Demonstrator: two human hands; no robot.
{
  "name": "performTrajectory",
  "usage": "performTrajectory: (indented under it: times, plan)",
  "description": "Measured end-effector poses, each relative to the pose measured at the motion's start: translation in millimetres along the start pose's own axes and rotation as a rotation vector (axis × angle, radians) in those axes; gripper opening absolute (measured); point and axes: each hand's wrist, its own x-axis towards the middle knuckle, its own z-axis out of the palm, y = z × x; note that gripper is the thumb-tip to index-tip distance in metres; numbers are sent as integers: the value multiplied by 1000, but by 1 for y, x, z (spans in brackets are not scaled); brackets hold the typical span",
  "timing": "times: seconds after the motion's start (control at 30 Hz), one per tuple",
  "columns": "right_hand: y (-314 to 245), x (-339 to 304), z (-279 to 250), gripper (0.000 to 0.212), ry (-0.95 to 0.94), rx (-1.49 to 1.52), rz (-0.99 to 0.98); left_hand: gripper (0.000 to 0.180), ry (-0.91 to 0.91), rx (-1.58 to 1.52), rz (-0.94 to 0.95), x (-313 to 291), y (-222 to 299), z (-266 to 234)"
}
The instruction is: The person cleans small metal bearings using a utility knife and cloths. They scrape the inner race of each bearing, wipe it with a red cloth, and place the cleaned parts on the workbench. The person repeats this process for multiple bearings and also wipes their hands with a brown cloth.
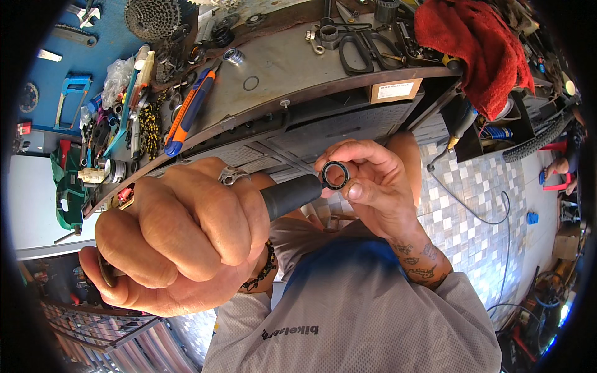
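My left hand, a closed fist with a ring on one finger, grips a black cylindrical tool handle. A dark piece of metal shows at the thumb side of that fist. My right hand pinches a small round bearing between thumb and fingertips, its open middle facing up. The handle's end meets the bearing's left side; whether a thin tip links them I cannot tell. Both hands are above my lap, in front of the bench edge.
On the metal workbench lie black-handled scissors, an orange and blue utility knife, a thin ring and a silver cylinder. A red cloth hangs at the right. A cable trails over the tiled floor.
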Motion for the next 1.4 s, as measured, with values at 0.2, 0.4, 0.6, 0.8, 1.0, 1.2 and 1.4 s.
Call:
performTrajectory:
  times: [0.2, 0.4, 0.6, 0.8, 1.0, 1.2, 1.4]
  plan:
    - [1, 0, -1, 38, 11, -8, 0, 48, 19, 27, -8, -7, 4, -6]
    - [1, 0, -1, 38, 11, -1, 1, 48, -55, -27, -30, -2, 2, -4]
    - [0, 0, 0, 39, 22, -12, 4, 48, -23, -5, -17, -7, 3, -8]
    - [1, -1, -1, 39, 15, -15, -14, 49, 62, 4, -1, -17, 6, -19]
    - [1, -1, -3, 40, 5, -30, -27, 50, 135, 62, 16, -12, 3, -11]
    - [0, -1, -3, 40, 11, -49, -25, 50, -92, -99, -24, -5, -7, -6]
    - [0, -2, -4, 41, 12, -65, -27, 50, -90, -34, -43, -7, -1, -16]
